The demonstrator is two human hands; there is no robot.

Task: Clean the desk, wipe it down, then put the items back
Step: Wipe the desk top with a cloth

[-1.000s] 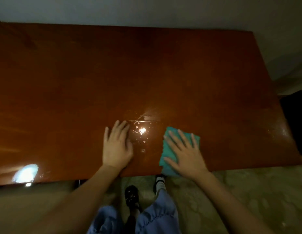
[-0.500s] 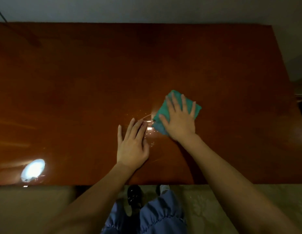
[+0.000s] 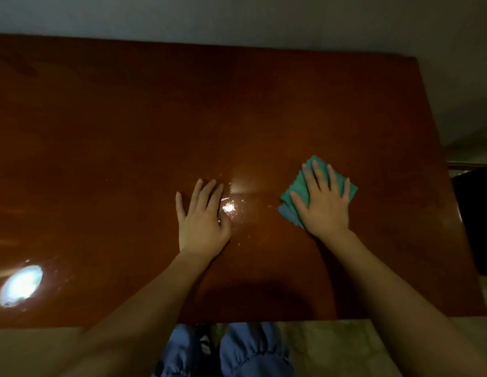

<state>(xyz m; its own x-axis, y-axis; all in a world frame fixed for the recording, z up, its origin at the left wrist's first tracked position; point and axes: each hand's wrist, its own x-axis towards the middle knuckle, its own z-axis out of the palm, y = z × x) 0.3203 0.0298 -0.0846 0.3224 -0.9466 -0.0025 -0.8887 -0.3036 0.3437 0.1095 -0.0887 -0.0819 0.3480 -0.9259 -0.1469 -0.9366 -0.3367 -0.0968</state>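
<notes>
Right hand (image 3: 322, 205) presses flat on the green cloth (image 3: 317, 190), grip wide, fingers straight, at the desk's (image 3: 128, 131) right-centre. Left hand (image 3: 202, 219) lies flat on the desk, grip wide, well apart from the cloth; wet specks (image 3: 231, 208) between them.

The desk (image 3: 128, 137) runs off the left edge of the picture, so its left end cannot be seen, and much of its far surface is too dark to tell detail. The right hand (image 3: 322, 206) covers the middle of the green cloth (image 3: 315, 165), leaving only its edges and corners showing, and the left hand (image 3: 202, 223) hides the wood beneath its palm. Both forearms and the blue trouser legs (image 3: 253, 352) are cut off by the bottom edge, and the dark shape at the right edge (image 3: 479, 221) is too dim to identify
</notes>
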